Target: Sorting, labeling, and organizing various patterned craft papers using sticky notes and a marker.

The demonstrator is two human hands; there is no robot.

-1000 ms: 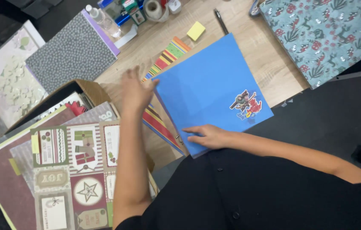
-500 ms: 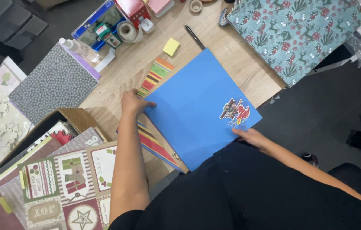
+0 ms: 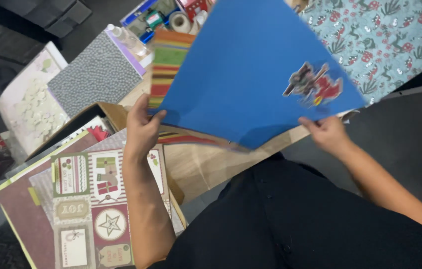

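Your left hand [image 3: 141,130] and right hand [image 3: 326,133] pinch the blue card [image 3: 241,74] (sticker at 3 o'clock) above the desk [image 3: 206,169].

A large blue sheet [image 3: 241,69] is lifted and tilted above the wooden table, gripped at its 2 lower corners. A small red and dark sticker [image 3: 313,84] sits near its right edge.

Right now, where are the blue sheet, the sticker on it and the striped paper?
Blue sheet [image 3: 241,74], head view, on its bare middle.
Sticker [image 3: 314,84], head view, on the centre of the red and grey figure.
Striped paper [image 3: 166,67], head view, on the coloured bands left of the sheet.
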